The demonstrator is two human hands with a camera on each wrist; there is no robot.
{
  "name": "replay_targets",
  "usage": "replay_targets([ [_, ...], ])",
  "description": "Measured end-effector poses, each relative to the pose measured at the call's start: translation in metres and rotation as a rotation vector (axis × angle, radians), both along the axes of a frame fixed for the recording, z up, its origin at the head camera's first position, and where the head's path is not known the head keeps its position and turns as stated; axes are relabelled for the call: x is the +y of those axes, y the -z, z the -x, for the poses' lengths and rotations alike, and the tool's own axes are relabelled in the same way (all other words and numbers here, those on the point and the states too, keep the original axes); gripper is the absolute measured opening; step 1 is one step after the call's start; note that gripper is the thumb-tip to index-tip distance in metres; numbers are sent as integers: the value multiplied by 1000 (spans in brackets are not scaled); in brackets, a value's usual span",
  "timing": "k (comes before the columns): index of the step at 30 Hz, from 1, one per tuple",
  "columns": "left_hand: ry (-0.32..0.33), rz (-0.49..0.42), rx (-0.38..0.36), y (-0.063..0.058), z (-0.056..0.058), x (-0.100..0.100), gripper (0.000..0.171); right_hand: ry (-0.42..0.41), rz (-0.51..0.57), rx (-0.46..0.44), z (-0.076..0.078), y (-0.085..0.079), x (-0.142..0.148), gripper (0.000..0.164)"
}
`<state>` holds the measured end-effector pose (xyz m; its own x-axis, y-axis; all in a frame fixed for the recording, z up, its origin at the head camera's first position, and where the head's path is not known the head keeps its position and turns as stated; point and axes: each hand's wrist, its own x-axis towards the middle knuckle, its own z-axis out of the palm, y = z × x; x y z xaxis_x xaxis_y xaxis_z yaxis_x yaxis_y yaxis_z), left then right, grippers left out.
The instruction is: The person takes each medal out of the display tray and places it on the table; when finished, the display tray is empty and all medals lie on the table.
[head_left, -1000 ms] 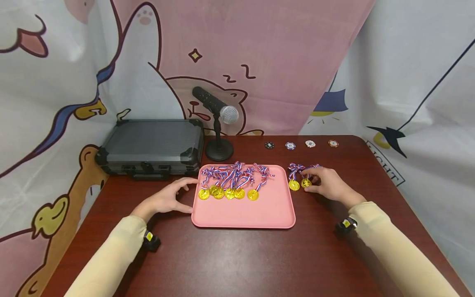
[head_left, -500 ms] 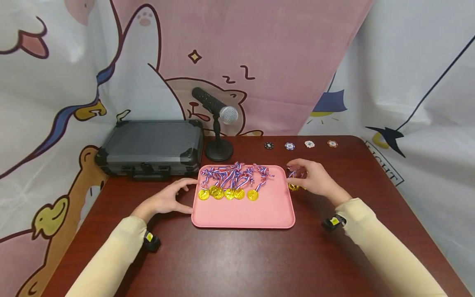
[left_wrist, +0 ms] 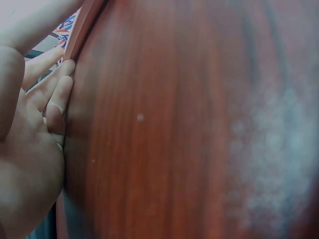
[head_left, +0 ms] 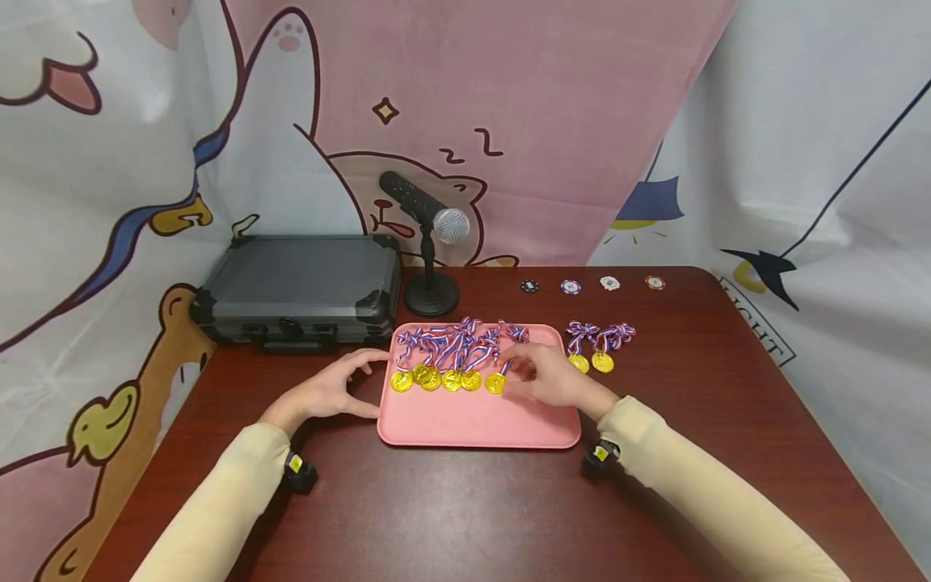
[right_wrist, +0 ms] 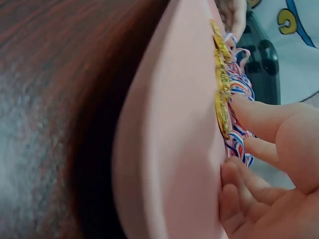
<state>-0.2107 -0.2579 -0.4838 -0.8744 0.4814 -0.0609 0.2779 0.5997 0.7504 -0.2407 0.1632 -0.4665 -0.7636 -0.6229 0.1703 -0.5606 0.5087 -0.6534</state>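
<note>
A pink tray (head_left: 451,424) lies on the table, with several gold medals on knotted red, white and blue ribbons along its back half. My left hand (head_left: 327,392) rests at the tray's left side, thumb and forefinger spread with their tips at the rim. My right hand (head_left: 553,376) reaches over the tray's right half. Its thumb and fingers stand apart around the rightmost medal (head_left: 494,383), with the thumb tip close to the gold disc (right_wrist: 222,114) in the right wrist view. Two more medals (head_left: 603,362) lie on the table right of the tray, their ribbons bunched behind them.
A dark grey hard case (head_left: 294,283) stands at the back left, beside a microphone (head_left: 422,206) on a black stand. Several poker chips (head_left: 570,287) form a row near the table's back edge. Printed cloth hangs behind and at the sides.
My right hand has left the two medals on the table and moved left over the tray to its rightmost medal. My left hand has stayed at the tray's rim.
</note>
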Motion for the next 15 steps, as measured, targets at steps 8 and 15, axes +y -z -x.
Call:
replay_targets([
  [8,3,-8,12,1,0,-1,93,35,-106,120,-4,3,-14,40],
  [15,-2,-13,-12,3,1,-1,91,55,-127,54,-7,0,-15,33],
])
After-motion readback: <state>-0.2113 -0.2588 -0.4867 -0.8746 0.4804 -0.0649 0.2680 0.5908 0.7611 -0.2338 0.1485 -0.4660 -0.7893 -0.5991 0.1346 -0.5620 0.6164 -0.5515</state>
